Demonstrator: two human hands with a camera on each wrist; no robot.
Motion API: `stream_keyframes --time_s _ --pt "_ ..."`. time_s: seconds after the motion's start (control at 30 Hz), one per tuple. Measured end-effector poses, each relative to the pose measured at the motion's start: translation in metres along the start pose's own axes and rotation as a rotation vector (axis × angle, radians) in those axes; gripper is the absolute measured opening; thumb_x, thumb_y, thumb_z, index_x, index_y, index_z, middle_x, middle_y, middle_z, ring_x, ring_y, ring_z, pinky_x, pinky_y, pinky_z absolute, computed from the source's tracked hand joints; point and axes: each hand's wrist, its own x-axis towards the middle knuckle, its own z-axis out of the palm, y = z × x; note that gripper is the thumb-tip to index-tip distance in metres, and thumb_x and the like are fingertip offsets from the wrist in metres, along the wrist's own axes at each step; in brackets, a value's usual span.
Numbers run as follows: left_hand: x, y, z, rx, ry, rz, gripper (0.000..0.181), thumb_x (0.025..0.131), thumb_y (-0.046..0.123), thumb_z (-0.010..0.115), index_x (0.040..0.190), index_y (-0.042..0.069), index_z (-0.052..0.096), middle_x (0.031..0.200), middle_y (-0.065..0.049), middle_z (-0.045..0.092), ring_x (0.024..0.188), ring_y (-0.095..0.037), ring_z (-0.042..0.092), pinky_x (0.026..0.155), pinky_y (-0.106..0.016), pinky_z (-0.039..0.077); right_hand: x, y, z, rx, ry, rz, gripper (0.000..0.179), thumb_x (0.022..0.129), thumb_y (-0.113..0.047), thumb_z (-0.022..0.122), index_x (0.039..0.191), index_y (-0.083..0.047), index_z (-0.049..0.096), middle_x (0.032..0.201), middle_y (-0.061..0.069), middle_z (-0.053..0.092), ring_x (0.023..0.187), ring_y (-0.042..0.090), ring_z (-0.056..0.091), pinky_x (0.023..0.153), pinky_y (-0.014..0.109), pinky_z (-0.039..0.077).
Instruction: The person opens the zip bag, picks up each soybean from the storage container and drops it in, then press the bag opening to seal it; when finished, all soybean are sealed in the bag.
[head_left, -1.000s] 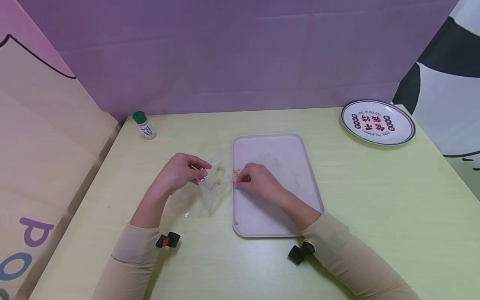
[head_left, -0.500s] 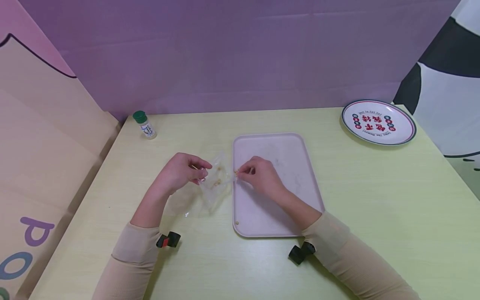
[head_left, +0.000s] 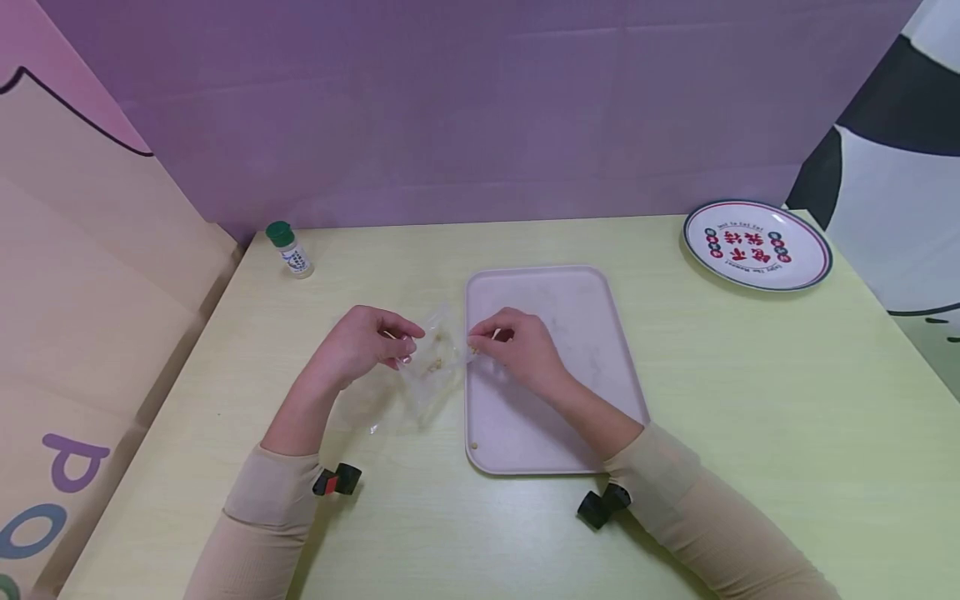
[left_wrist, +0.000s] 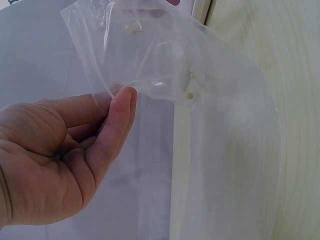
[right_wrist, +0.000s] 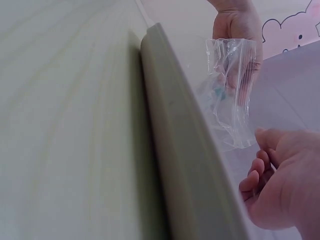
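My left hand (head_left: 375,337) pinches the edge of a clear plastic bag (head_left: 427,385) between thumb and fingers. In the left wrist view, several small round yellow pieces (left_wrist: 190,95), like beans, show through the bag. Over the left edge of the pale pink tray (head_left: 558,446), my right hand (head_left: 521,350) has its thumb and forefinger brought together close to the bag. Whether a yellow piece or the bag's edge is between those fingertips is too small to tell. One yellow piece (head_left: 474,446) lies in the tray's near left corner.
A small jar with a green lid (head_left: 288,248) stands at the table's back left. An oval white plate with red lettering (head_left: 757,275) lies at the back right. A purple backdrop (head_left: 480,117) rises behind the table (head_left: 750,400).
My right hand has moved a little away from me along the tray's left edge, over the yellow pieces seen there earlier. The left hand and the bag have barely moved.
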Motion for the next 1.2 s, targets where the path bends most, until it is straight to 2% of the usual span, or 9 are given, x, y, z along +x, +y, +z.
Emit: stream_keyframes --time_s 0.4,0.87,1.2 --pt "0.0002 -0.0006 0.0 -0.004 0.001 -0.005 0.025 0.094 0.005 0.071 0.119 0.0 0.073 0.102 -0.013 0.069 0.085 -0.026 0.068 0.084 -0.043 0.059 -0.0007 0.0012 0.0021 -0.004 -0.104 0.002 0.008 0.089 -0.014 0.079 0.096 -0.012 0.081 0.09 -0.001 0.068 0.08 0.02 0.059 0.065 0.029 0.049" --pt "0.0012 -0.0015 -0.0006 -0.001 -0.001 -0.004 0.025 0.094 0.005 0.071 0.118 0.001 0.073 0.101 -0.012 0.069 0.085 -0.025 0.068 0.084 -0.043 0.059 -0.0009 0.0 0.0024 -0.036 -0.114 0.013 0.007 0.088 -0.014 0.079 0.094 -0.012 0.081 0.088 -0.002 0.067 0.077 0.019 0.059 0.061 0.028 0.048" --pt "0.0012 -0.0017 -0.0007 0.0 -0.002 0.002 0.025 0.094 0.005 0.071 0.118 0.0 0.073 0.1 -0.012 0.069 0.087 -0.028 0.069 0.084 -0.043 0.059 -0.0013 -0.0004 0.0016 -0.021 -0.08 0.022 0.008 0.09 -0.014 0.077 0.097 -0.009 0.08 0.09 0.001 0.068 0.078 0.021 0.058 0.061 0.028 0.048"
